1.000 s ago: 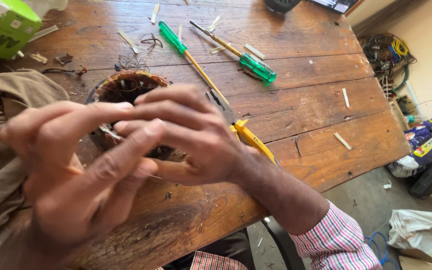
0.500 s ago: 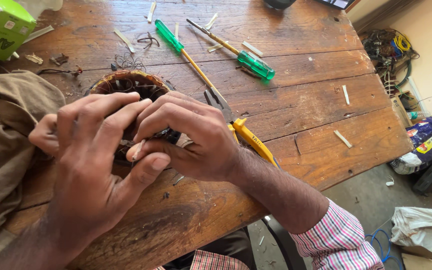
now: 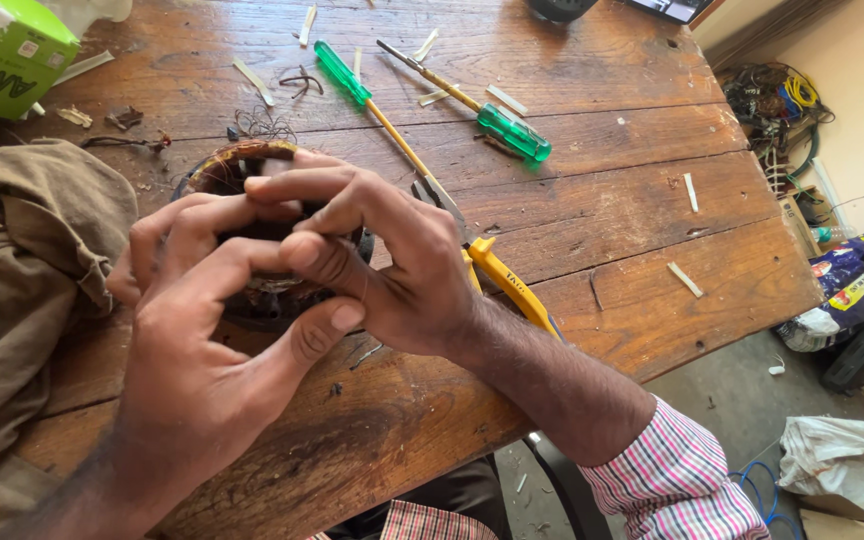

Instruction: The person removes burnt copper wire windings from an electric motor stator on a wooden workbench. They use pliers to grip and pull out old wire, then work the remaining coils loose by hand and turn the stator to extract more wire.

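A round motor stator with copper windings (image 3: 252,165) lies on the worn wooden table (image 3: 572,200). Both of my hands are over it. My left hand (image 3: 202,330) covers its near side, fingers curled onto the winding and thumb pointing right. My right hand (image 3: 392,260) reaches in from the right, its fingers bent down into the stator's middle. What the fingertips grip is hidden. Yellow-handled pliers (image 3: 497,275) lie just behind my right wrist.
Two green-handled screwdrivers (image 3: 347,75) (image 3: 512,130) lie crossed at the back. Slips of pale insulation and wire scraps dot the table. A green box (image 3: 2,55) stands back left, a brown cloth (image 3: 22,270) at left. Bags and cables sit on the floor right.
My left hand has dropped from near the camera down onto the stator. Both hands have closed in over the winding, fingers working inside it.
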A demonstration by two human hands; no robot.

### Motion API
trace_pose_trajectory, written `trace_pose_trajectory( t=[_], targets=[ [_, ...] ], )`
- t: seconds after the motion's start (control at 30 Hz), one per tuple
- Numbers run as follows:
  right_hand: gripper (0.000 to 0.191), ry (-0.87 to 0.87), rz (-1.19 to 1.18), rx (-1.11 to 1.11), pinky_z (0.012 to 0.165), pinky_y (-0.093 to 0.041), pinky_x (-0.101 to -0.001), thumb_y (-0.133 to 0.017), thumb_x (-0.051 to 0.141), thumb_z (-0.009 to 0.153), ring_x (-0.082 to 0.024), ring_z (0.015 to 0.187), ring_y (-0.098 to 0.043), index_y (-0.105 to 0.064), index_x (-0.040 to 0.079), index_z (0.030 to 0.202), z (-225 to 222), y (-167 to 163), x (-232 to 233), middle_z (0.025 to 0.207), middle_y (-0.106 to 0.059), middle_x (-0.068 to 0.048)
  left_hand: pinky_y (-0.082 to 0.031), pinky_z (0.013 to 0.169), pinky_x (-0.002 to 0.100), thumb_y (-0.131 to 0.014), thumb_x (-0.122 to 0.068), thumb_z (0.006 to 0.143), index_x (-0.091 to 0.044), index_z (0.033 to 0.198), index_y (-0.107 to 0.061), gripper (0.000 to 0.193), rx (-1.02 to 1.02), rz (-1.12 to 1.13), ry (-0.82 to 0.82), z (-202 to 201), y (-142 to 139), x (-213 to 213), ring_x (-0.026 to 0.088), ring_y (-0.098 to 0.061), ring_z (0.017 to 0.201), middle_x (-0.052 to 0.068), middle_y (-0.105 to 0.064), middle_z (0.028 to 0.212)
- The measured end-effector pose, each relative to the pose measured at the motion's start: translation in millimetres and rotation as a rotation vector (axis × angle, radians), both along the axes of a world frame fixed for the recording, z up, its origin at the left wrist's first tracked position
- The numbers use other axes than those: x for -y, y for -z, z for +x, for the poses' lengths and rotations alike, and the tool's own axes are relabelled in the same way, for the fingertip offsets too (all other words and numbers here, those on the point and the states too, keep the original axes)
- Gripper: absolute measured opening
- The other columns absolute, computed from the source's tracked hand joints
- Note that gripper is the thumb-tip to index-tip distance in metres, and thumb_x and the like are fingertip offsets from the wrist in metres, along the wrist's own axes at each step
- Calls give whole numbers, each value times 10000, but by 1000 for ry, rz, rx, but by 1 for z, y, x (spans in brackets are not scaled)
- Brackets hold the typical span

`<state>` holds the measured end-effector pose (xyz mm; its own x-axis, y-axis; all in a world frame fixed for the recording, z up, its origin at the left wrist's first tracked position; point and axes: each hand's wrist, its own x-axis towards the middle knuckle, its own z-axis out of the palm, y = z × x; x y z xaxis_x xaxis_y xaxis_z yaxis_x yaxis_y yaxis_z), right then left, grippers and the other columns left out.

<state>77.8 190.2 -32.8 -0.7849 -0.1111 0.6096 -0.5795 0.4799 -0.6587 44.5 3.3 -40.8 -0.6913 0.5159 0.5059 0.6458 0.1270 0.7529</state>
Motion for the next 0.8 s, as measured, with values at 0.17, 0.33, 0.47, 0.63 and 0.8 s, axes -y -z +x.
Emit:
trace_pose_trajectory(
  t=[0.17, 0.33, 0.47, 0.63, 0.8],
  targets=[
    [169, -31, -20, 6, 1183, -501, -437, -642, 199, 1105, -200, 1140, -743, -592, 38, 1084, 1, 9, 1, 1051, -759, -95, -311, 967, 404, -839, -362, 834, -61, 894, -649, 362, -78, -5, -47, -1, 5, -4, 238, -445, 1086, 38, -515, 1028],
    [157, -7, -68, -35, 1114, -505, -396, -638, 163, 1138, -146, 992, -767, -585, 22, 1095, 1, 19, 4, 1058, -767, -112, -315, 941, 406, -866, -342, 831, -72, 761, -537, 432, -45, -15, -97, 0, 8, -7, 209, -422, 997, 6, -457, 867],
    [153, -7, -107, -50, 1081, -521, -370, -622, 158, 1155, -121, 917, -766, -577, 21, 1104, 1, 19, 8, 1061, -765, -105, -343, 903, 380, -869, -318, 850, -82, 759, -496, 450, 24, 36, -84, 0, 9, -7, 191, -421, 978, -6, -451, 858],
    [179, 11, -122, -48, 1066, -539, -365, -620, 178, 1154, -85, 833, -744, -561, 24, 1085, 0, 18, 9, 1025, -765, -97, -336, 882, 378, -883, -298, 833, -76, 747, -481, 467, -24, 41, -104, 0, 9, -7, 203, -420, 973, 0, -445, 839],
    [168, 57, -178, 22, 809, -609, -307, -630, 158, 1099, -105, 780, -712, -563, 12, 1053, 3, 16, 16, 976, -745, -107, -338, 841, 364, -890, -296, 838, -78, 717, -453, 503, 6, 45, -112, -1, 9, -7, 192, -411, 931, -4, -425, 797]
  ],
)
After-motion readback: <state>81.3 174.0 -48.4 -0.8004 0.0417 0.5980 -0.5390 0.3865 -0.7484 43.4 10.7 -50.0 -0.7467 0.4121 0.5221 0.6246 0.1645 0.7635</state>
